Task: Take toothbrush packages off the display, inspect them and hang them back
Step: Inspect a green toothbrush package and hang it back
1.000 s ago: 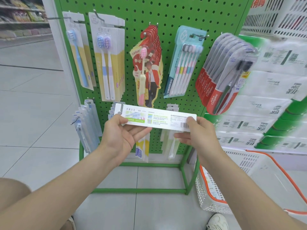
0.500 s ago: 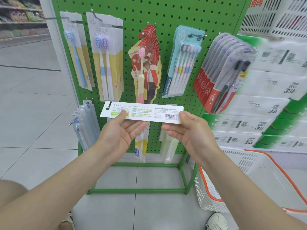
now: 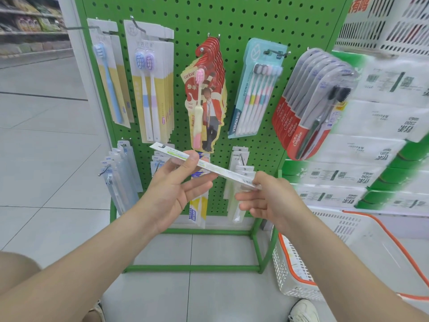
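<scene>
In front of the green pegboard display (image 3: 234, 22), the toothbrush package (image 3: 210, 165) lies tilted, nearly edge-on. The left hand (image 3: 176, 190) pinches it near its hanger end and the right hand (image 3: 272, 201) pinches its barcode end. It is probably light, bendable card, best gripped at both ends.

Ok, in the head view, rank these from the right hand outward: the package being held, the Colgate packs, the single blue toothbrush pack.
1. The held package: its near end is pinched in the right hand.
2. The Colgate packs: hanging up and to the right.
3. The blue toothbrush pack: top left, farthest.
</scene>
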